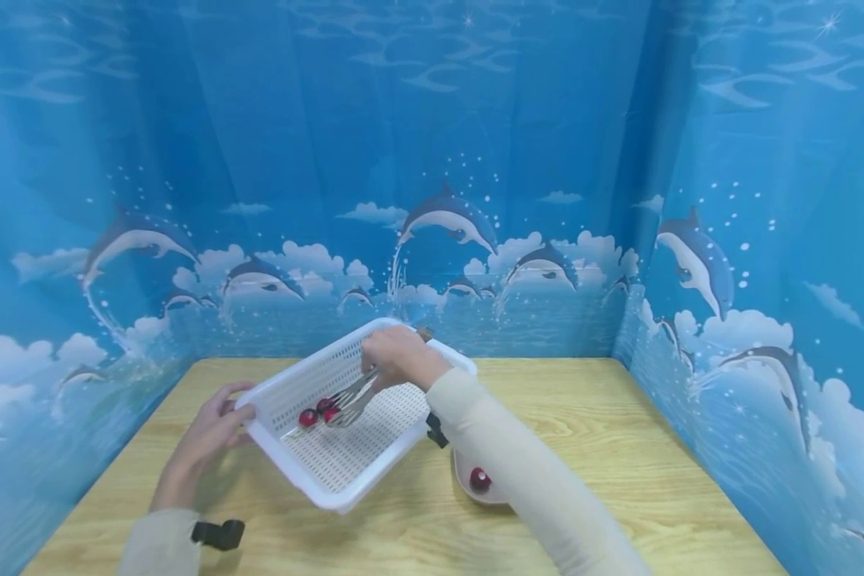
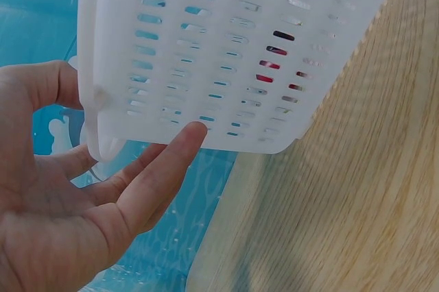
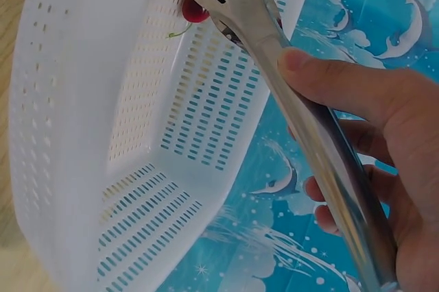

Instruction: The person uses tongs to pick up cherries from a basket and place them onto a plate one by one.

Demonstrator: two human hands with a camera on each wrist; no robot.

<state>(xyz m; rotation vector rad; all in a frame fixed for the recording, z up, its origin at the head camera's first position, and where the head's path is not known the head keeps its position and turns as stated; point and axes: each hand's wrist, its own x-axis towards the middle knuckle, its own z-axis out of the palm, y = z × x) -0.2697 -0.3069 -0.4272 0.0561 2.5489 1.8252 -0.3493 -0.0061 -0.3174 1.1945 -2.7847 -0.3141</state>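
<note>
My left hand (image 1: 205,432) grips the left end of a white perforated plastic basket (image 1: 288,474), its thumb at the rim. The left wrist view shows the fingers outside the basket wall (image 2: 154,124), one fingertip touching it. The basket is tilted above the table. My right hand (image 1: 402,356) reaches over the far side and grips metal tongs (image 3: 302,120). Their slotted ends sit among a few red cherries (image 1: 307,417) gathered toward the basket's left end. A cherry (image 3: 195,9) with a thin green stem shows beside the tongs in the right wrist view.
A pale bowl (image 1: 463,478) with a red cherry (image 1: 480,480) in it stands on the wooden table (image 1: 590,432), partly hidden by my right sleeve. Blue dolphin-print curtains (image 1: 547,160) enclose the back and sides of the table.
</note>
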